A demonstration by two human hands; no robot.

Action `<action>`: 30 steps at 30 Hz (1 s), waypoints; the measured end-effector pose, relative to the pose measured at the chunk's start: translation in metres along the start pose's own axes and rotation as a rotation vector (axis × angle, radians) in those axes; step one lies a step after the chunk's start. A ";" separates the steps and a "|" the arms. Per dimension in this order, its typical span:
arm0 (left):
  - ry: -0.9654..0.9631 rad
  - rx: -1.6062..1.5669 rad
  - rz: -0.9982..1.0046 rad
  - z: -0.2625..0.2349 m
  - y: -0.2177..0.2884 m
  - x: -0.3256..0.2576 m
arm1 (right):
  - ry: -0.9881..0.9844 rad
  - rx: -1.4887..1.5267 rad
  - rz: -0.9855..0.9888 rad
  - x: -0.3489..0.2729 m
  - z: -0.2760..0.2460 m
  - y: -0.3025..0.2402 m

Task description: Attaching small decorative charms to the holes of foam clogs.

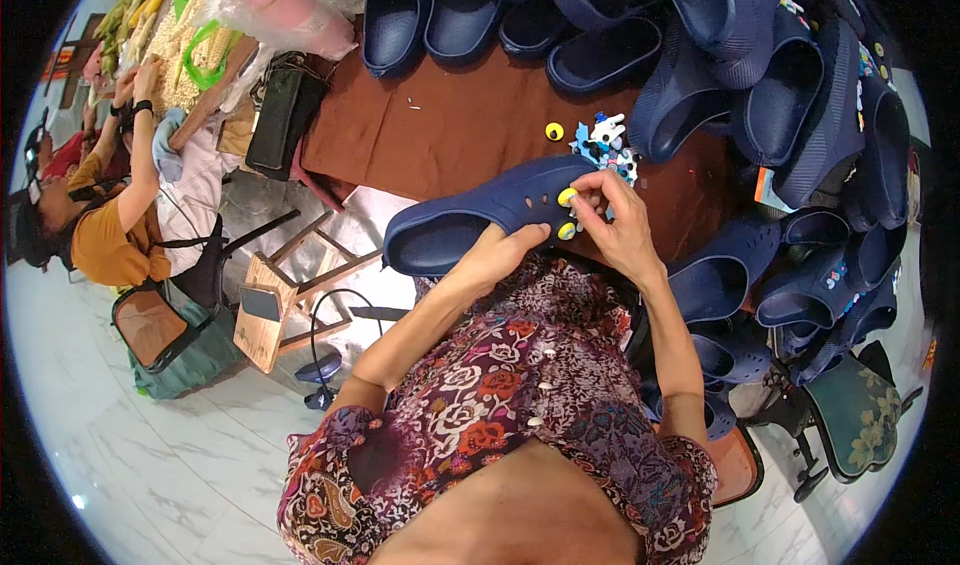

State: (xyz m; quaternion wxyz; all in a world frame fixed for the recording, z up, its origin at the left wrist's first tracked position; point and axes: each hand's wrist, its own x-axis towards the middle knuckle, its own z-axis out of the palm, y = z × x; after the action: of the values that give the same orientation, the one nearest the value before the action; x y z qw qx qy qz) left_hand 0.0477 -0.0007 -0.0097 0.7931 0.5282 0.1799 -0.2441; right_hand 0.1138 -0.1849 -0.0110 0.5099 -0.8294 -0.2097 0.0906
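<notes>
A navy blue clog point(470, 193) lies across my lap side of the table edge, its toe to the right. My left hand point(505, 252) is closed on it, thumb on top and fingers inside the opening. With thumb and forefinger, my right hand point(622, 223) pinches a round yellow shoe charm point(568, 197) against the toe's holes. Just below it, a second yellow charm point(566, 232) sits on the toe. Beyond the clog is a small heap of blue, white and black charms point(604, 147), and one loose yellow charm point(554, 132) lies beside it.
Many navy clogs point(700, 75) are piled along the back and right of the brown cloth point(390, 130). A black case point(284, 120) stands at its left. A wooden stool point(262, 327) bears a phone. Another person point(115, 215) works at the far left.
</notes>
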 end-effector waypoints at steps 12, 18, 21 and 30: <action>0.016 -0.006 0.003 0.000 -0.003 -0.005 | -0.076 0.033 0.091 0.009 -0.006 -0.009; 0.046 -0.085 -0.033 -0.003 -0.002 -0.004 | -0.102 -0.027 0.045 0.015 -0.008 -0.007; 0.137 -0.215 -0.087 -0.008 0.003 -0.007 | 0.013 0.054 0.111 0.020 -0.009 0.002; 0.301 -0.589 -0.189 -0.039 0.000 -0.012 | 0.043 -0.319 0.070 0.035 -0.006 0.043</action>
State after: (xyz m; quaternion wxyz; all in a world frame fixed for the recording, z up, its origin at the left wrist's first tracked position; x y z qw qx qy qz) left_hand 0.0373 0.0375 -0.0175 0.8500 0.2875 0.4057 -0.1736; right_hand 0.1584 -0.1914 -0.0443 0.3726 -0.9083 -0.1814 0.0562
